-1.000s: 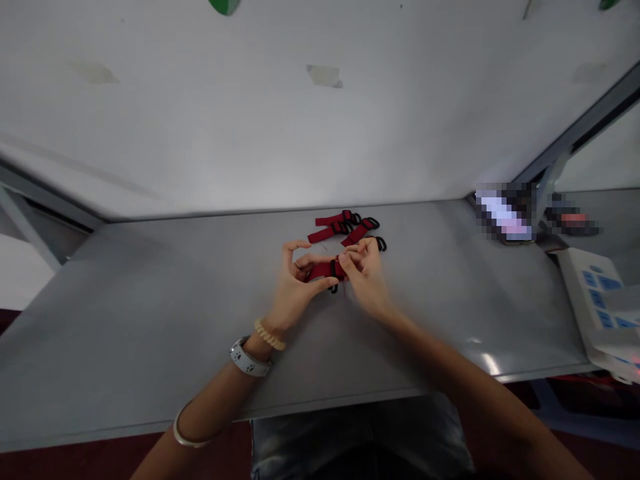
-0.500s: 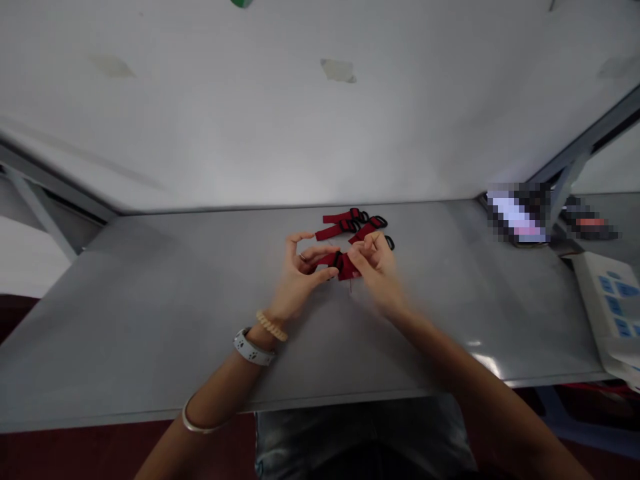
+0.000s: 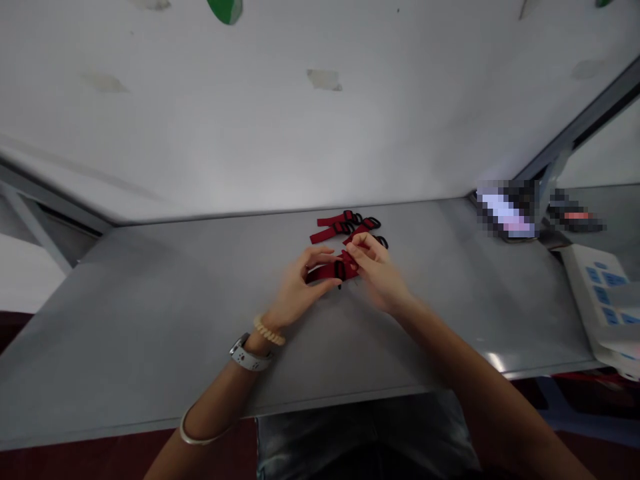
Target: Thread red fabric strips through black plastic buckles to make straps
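On the table [image 3: 150,300], the left hand [image 3: 295,293] is pinching a red strap [image 3: 325,271] by its left end, the right hand [image 3: 380,273] pinching it beside its black ring [image 3: 340,270]. It is looking light and floppy, best gripped near that stiff ring. Just beyond, more straps [image 3: 333,220] are lying.
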`<state>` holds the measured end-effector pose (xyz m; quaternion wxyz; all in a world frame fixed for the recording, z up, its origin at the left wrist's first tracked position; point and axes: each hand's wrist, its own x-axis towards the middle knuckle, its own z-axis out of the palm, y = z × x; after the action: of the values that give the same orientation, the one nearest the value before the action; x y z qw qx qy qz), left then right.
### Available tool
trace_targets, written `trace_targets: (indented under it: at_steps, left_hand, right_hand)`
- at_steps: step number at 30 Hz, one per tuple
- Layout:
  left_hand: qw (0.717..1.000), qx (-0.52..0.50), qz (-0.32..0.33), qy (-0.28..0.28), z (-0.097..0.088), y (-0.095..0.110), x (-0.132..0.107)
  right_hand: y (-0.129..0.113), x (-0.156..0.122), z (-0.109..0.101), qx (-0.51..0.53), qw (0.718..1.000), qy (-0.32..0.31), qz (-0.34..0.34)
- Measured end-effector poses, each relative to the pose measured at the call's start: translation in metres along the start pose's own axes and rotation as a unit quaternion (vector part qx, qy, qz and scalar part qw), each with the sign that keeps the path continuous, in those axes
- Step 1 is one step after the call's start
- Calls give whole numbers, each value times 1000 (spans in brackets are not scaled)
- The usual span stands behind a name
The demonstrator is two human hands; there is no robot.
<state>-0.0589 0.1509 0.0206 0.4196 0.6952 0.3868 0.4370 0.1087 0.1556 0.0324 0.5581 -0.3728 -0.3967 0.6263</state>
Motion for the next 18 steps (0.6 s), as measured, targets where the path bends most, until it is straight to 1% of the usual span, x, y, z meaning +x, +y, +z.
trace_targets:
  at_steps: [2,4,6,8,12,13,15,18]
  left_hand:
    - [995,93,33,-4,-2,3,0]
    - [983,176,58,-10,-3,4,0]
    - [970,231,75,-19,-3,2,0]
    - [960,267,82,-32,-2,-2,1]
    - [943,322,69,-37,0,-11,1]
    - [941,331,67,-31,0,-12,1]
    - [937,342,60,-17,-1,-13,1]
    - [937,346,39,13,-5,-11,2]
  right_hand:
    - [0,0,0,-38,999,-20,-13]
    - [2,-1,-1,-80,995,-50,-27]
    - [5,-2,-2,-132,987,-75,-42]
    - [7,-3,-3,-201,974,-80,-66]
    - [9,-2,-5,-348,927,-69,-119]
    - [8,-1,-5,-373,916,-79,-124]
    - [6,1,-7,-413,893,-116,-134]
    - [2,3,-12,-467,849,-173,-176]
